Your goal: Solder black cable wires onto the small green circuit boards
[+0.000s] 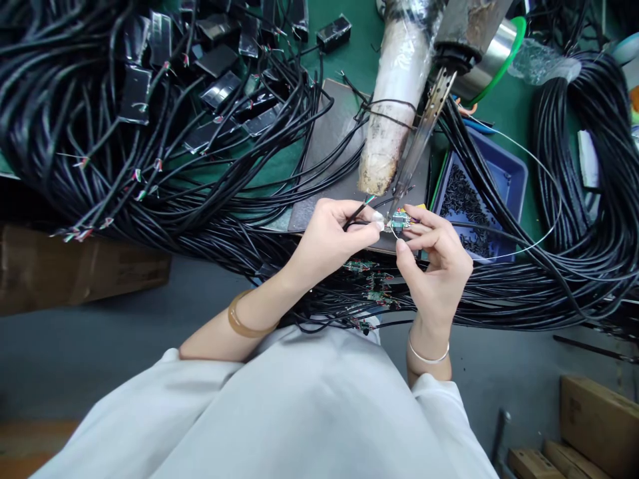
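Observation:
My left hand (pixel 344 229) pinches the stripped end of a black cable (pixel 355 216) at the left side of a small green circuit board (pixel 399 221). My right hand (pixel 434 249) is closed, thumb and fingers pinching a thin solder wire (pixel 536 241) that loops back to the right; its other fingers rest by the board's right end. Above the board a mounted soldering iron (pixel 419 143) points down, its tip close to the board's left part. Whether the tip touches is too small to tell. A white, stained tube (pixel 392 100) stands beside the iron.
Black cables (pixel 239 166) with wrapped black boxes (pixel 134 93) heap at the left. A blue tray (pixel 516 166) of small black pieces and a cable coil (pixel 556 146) lie right. A solder spool (pixel 492 60) sits behind. Wired boards (pixel 377 296) hang near my lap.

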The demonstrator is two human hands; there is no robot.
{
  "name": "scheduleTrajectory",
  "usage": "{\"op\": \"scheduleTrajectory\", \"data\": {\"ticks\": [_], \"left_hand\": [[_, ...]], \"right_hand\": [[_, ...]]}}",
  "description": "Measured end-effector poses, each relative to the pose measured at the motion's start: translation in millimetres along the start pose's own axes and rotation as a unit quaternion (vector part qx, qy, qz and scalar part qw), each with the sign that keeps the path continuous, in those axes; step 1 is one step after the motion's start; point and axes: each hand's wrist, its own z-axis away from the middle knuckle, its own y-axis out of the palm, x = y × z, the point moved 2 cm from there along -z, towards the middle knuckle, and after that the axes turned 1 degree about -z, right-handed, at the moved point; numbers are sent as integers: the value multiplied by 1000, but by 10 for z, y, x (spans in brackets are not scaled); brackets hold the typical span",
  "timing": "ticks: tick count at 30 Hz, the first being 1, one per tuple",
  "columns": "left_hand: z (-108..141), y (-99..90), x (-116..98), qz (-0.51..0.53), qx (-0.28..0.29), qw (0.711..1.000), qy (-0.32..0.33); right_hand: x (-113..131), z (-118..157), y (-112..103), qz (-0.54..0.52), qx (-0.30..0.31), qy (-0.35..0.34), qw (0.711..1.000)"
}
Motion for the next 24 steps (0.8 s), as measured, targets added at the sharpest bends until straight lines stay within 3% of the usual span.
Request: {"op": "scheduleTrajectory", "data": {"ticks": [24], "left_hand": [[-7, -21, -9, -11, -10, 1000, 18]], "right_hand": [[84, -57, -9, 16, -6, -7, 1000]]}}
